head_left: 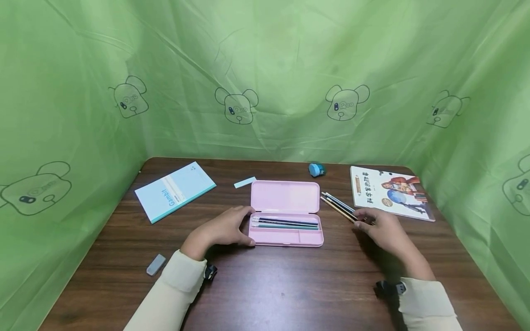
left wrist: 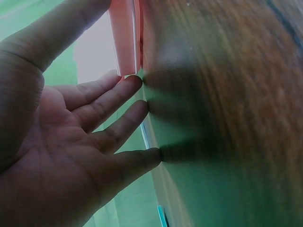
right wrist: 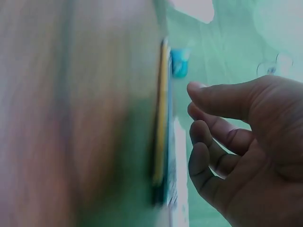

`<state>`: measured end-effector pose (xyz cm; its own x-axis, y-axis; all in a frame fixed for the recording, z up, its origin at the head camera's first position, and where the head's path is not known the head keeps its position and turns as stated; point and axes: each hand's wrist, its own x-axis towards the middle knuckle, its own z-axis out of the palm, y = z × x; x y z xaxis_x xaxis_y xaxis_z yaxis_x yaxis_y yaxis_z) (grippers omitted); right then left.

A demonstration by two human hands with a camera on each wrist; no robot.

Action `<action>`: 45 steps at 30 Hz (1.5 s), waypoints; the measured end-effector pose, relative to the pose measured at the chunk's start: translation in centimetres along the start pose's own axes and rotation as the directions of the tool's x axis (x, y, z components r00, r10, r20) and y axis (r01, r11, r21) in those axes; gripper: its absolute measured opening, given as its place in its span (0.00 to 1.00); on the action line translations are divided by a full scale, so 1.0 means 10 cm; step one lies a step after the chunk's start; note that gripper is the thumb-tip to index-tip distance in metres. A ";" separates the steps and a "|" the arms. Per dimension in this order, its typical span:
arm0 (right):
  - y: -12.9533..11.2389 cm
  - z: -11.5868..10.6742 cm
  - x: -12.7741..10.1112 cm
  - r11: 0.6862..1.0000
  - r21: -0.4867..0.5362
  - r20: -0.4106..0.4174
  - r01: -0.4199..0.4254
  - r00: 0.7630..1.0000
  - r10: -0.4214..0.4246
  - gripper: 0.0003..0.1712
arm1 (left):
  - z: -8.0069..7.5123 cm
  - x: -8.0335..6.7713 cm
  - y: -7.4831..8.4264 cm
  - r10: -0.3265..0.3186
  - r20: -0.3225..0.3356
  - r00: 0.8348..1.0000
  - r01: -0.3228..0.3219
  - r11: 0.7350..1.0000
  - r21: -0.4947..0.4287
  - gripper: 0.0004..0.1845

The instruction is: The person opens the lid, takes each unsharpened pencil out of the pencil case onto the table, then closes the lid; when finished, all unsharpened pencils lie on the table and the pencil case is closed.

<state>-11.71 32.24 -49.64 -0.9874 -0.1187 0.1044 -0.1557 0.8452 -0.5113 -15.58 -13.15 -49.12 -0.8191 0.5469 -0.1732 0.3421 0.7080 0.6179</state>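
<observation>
The pink pencil case [head_left: 285,197] lies with its lid raised at mid-table, with several dark and green pencils [head_left: 285,224] in its long compartment. At its left end my left hand [head_left: 223,230] touches it, thumb by the front corner and fingers by the hinge side. In the left wrist view the left hand [left wrist: 71,123] has its fingers spread beside the case's end [left wrist: 125,42]. More pencils [head_left: 337,207], gold, black and bluish, lie on the table to the right. Over their near ends hovers my right hand [head_left: 383,227]; the right wrist view shows a gap between its fingertips and the pencils [right wrist: 161,118].
A blue notebook [head_left: 175,191] lies at back left, and a grey eraser [head_left: 156,265] at front left. Behind the case are a pale blue strip [head_left: 245,182] and a blue sharpener [head_left: 316,170]. An illustrated book [head_left: 391,193] lies at back right. Green curtains [head_left: 281,69] surround the table.
</observation>
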 end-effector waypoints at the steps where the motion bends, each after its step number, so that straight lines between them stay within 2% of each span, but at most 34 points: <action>1: -0.09 0.01 0.03 1.000 0.009 0.002 0.020 1.000 -0.021 0.10 | -0.01 0.00 0.00 -0.001 0.000 1.000 0.001 1.000 -0.001 0.47; 5: -0.51 0.10 0.17 0.992 0.076 0.062 0.105 0.992 -0.110 0.12 | -0.02 0.00 -0.01 -0.005 -0.005 1.000 0.005 1.000 0.008 0.46; 9: -0.89 0.24 0.30 0.977 0.125 0.203 0.175 0.959 -0.198 0.15 | -0.03 -0.01 0.00 -0.005 -0.006 1.000 0.005 1.000 0.010 0.46; 13: -1.08 0.41 0.38 0.973 0.059 0.304 0.222 0.925 -0.230 0.17 | -0.03 -0.01 0.02 -0.008 0.002 1.000 0.008 1.000 0.000 0.46; 16: -1.09 0.50 0.39 0.974 0.006 0.333 0.227 0.918 -0.216 0.18 | -0.02 0.00 0.03 -0.004 0.006 1.000 0.004 1.000 -0.004 0.46; 19: -1.07 0.54 0.39 0.975 -0.004 0.346 0.221 0.915 -0.206 0.18 | 0.00 0.01 0.04 0.000 0.007 1.000 0.000 1.000 -0.010 0.47; 32: -1.07 0.58 0.44 0.977 0.061 0.369 0.206 0.904 -0.214 0.16 | -0.01 0.00 0.01 -0.003 0.000 1.000 0.003 1.000 -0.007 0.47; 40: -1.03 0.54 0.43 0.972 0.098 0.326 0.213 0.916 -0.234 0.15 | -0.01 0.00 0.00 -0.004 0.003 1.000 0.004 1.000 -0.012 0.47; 45: -0.93 0.35 0.41 0.964 0.171 0.260 0.202 0.935 -0.242 0.16 | -0.02 0.00 0.01 -0.002 -0.001 1.000 0.002 1.000 -0.012 0.46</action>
<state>-14.45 22.07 -47.46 -0.8924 -0.4513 -0.0005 -0.3547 0.7020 -0.6176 -15.65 -13.20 -48.91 -0.8202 0.5451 -0.1738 0.3350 0.7038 0.6265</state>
